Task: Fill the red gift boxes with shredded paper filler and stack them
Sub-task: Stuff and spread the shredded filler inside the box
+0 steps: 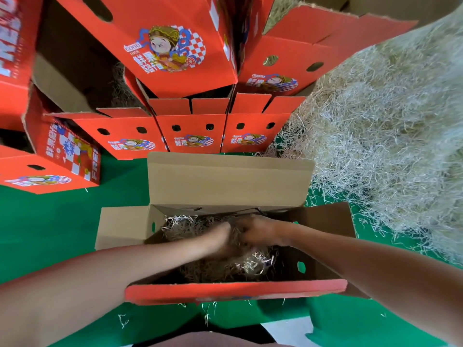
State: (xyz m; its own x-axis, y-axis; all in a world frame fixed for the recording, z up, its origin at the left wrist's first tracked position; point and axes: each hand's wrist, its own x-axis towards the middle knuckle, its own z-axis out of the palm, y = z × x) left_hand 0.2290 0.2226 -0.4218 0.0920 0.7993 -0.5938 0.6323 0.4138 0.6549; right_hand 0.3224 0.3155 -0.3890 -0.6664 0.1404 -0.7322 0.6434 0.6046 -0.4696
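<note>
Open box (322,265) on the green worktop (62,234), seen from above, with both hands inside. Its mouth faces up and its long axis runs left to right across the view. The rear flap (225,179) stands upright, and the red near flap (235,291) folds out toward the viewer. Filler (250,267) covers the box floor.

The left hand (220,237) is blurred and half buried in the strands, so its grip cannot be told. The right hand (259,229) lies just beside it, its fingers curled down into the filler and holding a tuft; the fingertips are hidden. The forearms hide part of the box interior.

Behind the box, stacked boxes (191,132) form a row with more on top, the upper ones cut off by the frame. To the right lies a loose heap (388,121) of the same filler, its far edge out of view.
</note>
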